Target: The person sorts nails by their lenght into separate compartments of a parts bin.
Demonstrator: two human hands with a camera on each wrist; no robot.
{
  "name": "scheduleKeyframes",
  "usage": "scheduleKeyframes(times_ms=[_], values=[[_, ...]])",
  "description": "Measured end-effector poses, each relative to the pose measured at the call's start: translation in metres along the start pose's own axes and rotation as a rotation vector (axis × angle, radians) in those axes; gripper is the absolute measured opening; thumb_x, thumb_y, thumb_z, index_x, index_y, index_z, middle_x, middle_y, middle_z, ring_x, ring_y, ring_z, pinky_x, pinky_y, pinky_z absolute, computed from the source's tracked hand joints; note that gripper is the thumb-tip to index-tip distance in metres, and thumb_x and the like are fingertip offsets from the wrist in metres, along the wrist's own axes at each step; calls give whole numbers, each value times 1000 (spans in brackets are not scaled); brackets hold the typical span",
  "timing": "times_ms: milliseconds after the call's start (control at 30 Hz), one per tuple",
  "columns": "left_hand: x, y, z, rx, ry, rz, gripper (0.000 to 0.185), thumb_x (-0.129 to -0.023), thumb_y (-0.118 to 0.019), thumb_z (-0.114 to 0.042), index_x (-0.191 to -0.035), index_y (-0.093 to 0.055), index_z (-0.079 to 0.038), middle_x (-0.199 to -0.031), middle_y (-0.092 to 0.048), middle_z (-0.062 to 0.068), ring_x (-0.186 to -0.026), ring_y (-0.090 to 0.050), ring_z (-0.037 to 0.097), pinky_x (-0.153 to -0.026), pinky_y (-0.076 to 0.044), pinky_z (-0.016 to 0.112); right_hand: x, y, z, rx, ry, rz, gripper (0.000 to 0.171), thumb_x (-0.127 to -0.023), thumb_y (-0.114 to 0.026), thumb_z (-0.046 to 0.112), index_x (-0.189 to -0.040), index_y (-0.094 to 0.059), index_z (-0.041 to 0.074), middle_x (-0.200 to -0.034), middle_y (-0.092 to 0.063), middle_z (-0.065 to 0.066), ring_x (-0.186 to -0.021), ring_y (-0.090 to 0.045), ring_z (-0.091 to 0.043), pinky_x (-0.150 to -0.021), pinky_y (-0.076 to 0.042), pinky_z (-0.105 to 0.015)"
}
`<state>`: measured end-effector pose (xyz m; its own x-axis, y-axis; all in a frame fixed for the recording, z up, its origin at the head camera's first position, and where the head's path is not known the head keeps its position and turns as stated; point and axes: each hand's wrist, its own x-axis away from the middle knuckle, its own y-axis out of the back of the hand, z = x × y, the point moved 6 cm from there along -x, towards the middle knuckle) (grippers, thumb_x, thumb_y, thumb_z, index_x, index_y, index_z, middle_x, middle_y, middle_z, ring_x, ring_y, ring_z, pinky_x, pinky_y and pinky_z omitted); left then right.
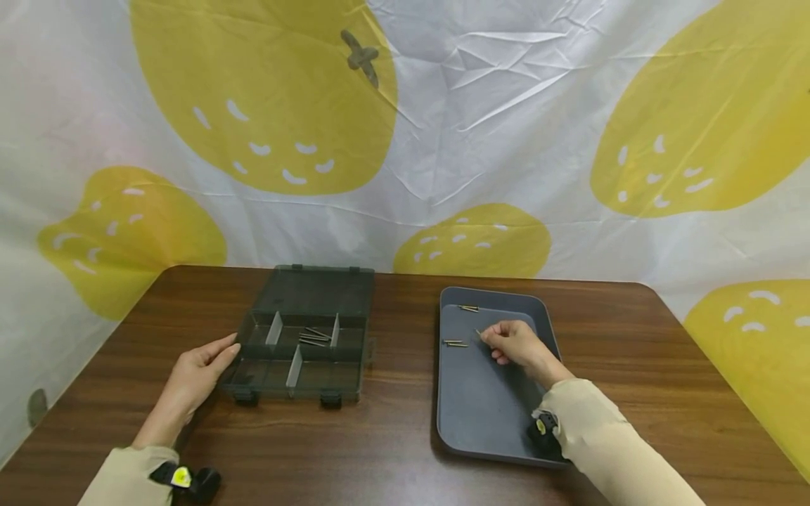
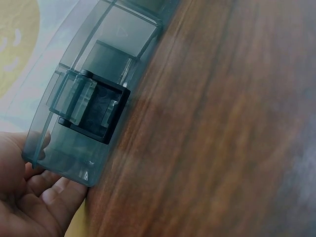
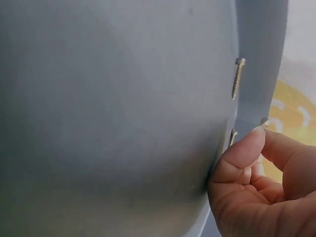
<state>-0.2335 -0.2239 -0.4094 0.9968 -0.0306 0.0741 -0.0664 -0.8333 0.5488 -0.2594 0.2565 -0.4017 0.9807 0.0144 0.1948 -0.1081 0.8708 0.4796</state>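
Note:
My left hand [image 1: 196,376] grips the left side of a dark translucent compartment box [image 1: 325,379], thumb at the rim and fingers against its outer wall. The box lies with its lid [image 1: 319,289] laid back and its front latch [image 2: 94,106] hanging undone. Several long screws [image 1: 314,339] rest in its rear middle compartment. Over the grey tray [image 1: 487,414], my right hand [image 1: 517,346] pinches a screw [image 3: 265,121] between thumb and index finger, its head showing past the fingertips. Brass-coloured screws lie in the tray, some at the back [image 1: 469,308] and some nearer at the left [image 1: 455,344].
Both containers stand on a brown wooden table [image 1: 399,414], the box left of the tray with a strip of tabletop between them. Pale dividers [image 1: 294,367] split the box into compartments. A white cloth [image 1: 443,161] with yellow fruit prints hangs behind the table.

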Motion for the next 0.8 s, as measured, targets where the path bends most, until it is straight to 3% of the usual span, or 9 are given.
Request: scheduleKeyframes(times_ms=[367,800], values=[[0,0,0,6,2,0,63,-99,-42,-43,-144,-35,1,-145,-33,26,-135,-27,46,-107,-27,60,3,-12,33,-185,89,11,23,-97,-51,8,-103,-54,-13,-75,-54,2,-58,-51,-2,-53,-48,-14],[-1,0,1,19,-5,1,63,-99,-42,-42,-143,-34,2,-145,-33,26,-135,-27,46,-107,-27,59,6,-73,95,-299,135,99,15,-96,-52,8,-99,-57,-6,-73,-50,1,-56,-51,-5,-53,-47,-16]])
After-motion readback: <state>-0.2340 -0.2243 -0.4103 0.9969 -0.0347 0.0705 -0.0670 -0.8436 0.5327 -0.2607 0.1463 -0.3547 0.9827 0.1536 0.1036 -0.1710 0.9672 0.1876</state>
